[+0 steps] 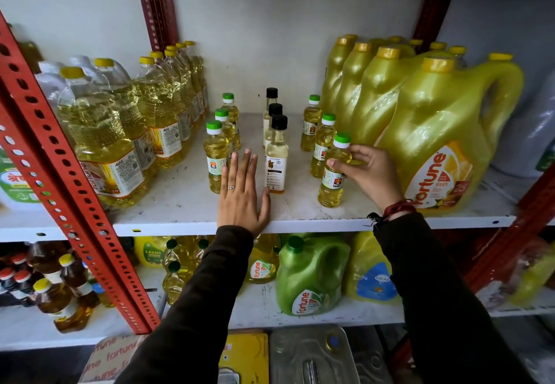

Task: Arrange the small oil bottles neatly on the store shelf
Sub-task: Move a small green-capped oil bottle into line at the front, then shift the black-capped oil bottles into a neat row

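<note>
Bare shelf [186,200] lies open along the front edge and in two lanes between the three bottle rows; tall bottles [120,131] wall the left side, yellow jugs [435,131] the right

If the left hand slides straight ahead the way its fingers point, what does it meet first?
Probably nothing soon: the left hand points into the bare lane between the front green-capped bottle and front black-capped bottle, though depth is unclear.

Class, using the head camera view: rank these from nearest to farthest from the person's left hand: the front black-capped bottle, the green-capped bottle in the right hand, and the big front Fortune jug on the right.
1. Front black-capped bottle, just right of the left hand.
2. Green-capped bottle, farther right, held by the right hand.
3. Front Fortune jug, at the shelf's right end.
</note>
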{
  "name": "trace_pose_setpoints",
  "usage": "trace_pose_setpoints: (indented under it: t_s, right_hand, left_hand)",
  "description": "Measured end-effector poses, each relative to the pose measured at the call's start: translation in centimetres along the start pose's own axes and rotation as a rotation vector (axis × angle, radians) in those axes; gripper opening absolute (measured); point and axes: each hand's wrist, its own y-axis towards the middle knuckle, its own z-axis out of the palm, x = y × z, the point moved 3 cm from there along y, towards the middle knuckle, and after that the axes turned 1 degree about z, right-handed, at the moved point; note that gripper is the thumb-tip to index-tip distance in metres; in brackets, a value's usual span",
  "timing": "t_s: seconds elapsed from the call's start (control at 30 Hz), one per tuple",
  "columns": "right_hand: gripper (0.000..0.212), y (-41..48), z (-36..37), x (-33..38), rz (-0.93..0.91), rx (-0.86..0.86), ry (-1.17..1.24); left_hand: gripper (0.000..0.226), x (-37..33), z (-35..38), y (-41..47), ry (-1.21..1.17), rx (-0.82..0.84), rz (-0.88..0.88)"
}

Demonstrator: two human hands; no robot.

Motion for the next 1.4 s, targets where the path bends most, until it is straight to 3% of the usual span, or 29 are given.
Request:
trace_pose_setpoints:
  t_s: [0.23, 0.5, 0.7, 0.8, 0.9, 1.07, 1.2, 1.4]
  right_hand:
    - [0.033, -1.8, -1.5, 0.0, 0.011, 0.015, 0.020]
    - [0.040, -2.6, -2.0, 0.0, 0.003, 0.005, 0.033]
    - [0.053, -2.5, -1.8, -0.3, 0.020, -0.003, -0.002]
    - [0.071, -2.6, -2.0, 0.0, 0.017, -0.010, 0.021]
    - [0.082, -2.8, -2.4, 1.2, -0.051, -0.065, 0.026]
    - [0.071, -3.2, -1.7, 5.4, -0.271, -0.150, -0.001]
    - [0.068, -2.4, 2.2, 7.4, -0.310, -0.030, -0.165]
    - [0.066, 0.8, 9.3, 5.1, -0.080, 0.160, -0.275]
  left_hand:
    - [0.075, -0.1, -0.1, -0.1, 0.007, 0.015, -0.004]
    - [0.075, 0.0, -0.1, 0.0, 0.014, 0.034, -0.020]
    - [0.075, -0.1, -0.1, 0.0, 0.009, 0.037, -0.020]
    - [0.075, -0.1, -0.1, 0.0, 0.001, 0.040, -0.020]
    - [0.075, -0.1, 0.0, -0.1, -0.004, 0.035, -0.019]
    - [0.074, -0.1, 0.0, -0.1, -0.005, 0.025, -0.019]
    - [0.072, -0.1, 0.0, -0.1, 0.008, 0.009, -0.012]
    - [0.071, -0.1, 0.0, -0.1, -0.011, 0.001, -0.015]
